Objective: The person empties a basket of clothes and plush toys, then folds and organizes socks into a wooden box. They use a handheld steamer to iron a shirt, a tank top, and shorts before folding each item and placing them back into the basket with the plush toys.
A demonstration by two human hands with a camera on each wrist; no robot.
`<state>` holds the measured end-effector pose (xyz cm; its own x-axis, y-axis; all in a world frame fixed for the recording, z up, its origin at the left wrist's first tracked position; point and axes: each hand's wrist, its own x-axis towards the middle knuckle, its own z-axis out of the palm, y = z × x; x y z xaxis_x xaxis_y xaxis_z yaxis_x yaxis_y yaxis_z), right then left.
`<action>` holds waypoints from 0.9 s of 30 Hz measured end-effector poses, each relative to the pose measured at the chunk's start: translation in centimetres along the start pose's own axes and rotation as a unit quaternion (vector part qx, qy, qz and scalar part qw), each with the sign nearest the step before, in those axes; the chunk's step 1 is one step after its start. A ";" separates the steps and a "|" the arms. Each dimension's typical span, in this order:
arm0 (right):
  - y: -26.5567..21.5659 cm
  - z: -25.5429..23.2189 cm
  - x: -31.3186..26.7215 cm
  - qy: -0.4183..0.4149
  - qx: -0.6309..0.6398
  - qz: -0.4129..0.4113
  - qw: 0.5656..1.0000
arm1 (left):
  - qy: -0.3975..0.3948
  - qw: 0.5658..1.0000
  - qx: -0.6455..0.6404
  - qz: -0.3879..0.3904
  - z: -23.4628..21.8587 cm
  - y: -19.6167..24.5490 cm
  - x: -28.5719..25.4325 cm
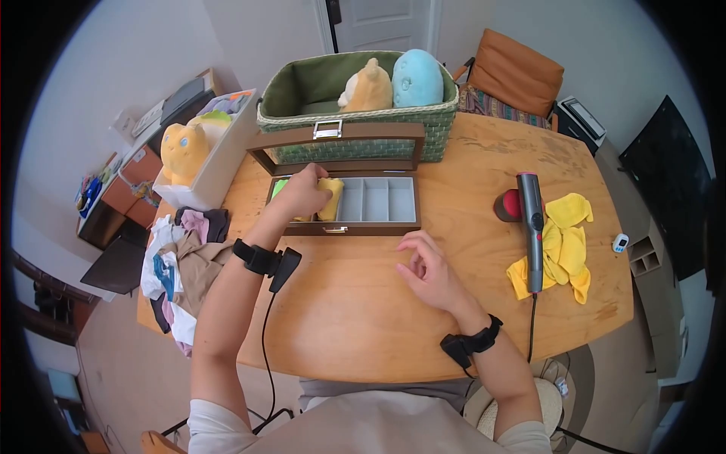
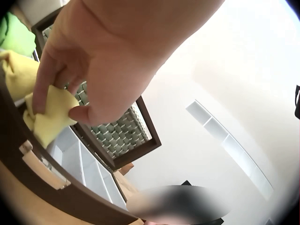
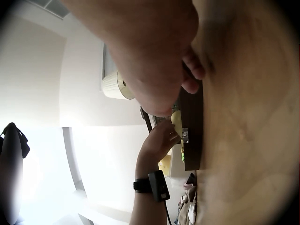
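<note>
A brown box (image 1: 378,229) with grey compartments stands on the table, its windowed lid (image 1: 408,131) raised. My left hand (image 1: 306,195) reaches into its left part and pinches a folded yellow cloth (image 2: 54,115) between thumb and fingers. Beside that cloth, in the left wrist view, lie a second yellow cloth (image 2: 21,77) and a bright green cloth (image 2: 18,37). Several compartments to the right show bare grey floors. My right hand (image 1: 429,272) hovers near the box's front right corner, fingers loosely bent and holding nothing.
Behind the box stands a green woven basket (image 1: 439,129) with plush toys. A white bin (image 1: 231,151) and a heap of clothes (image 1: 193,261) are at the left. To the right, a corded grey handheld device (image 1: 534,250) lies over yellow fabric (image 1: 563,250), beside a red-topped round object (image 1: 508,206).
</note>
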<state>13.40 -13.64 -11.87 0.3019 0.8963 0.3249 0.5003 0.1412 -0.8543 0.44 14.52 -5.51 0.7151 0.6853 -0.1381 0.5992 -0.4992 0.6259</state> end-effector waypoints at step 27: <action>-0.2 -0.3 -0.2 -0.022 -0.037 0.008 0.999 | 0.179 0.961 0.173 0.124 2.7 -2.0 -0.3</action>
<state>13.47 -13.96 -11.60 0.2761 0.9159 0.2913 0.5551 0.0954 -0.8263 -0.02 13.90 -8.77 0.7194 0.6296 0.2934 0.5539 -0.7748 0.3047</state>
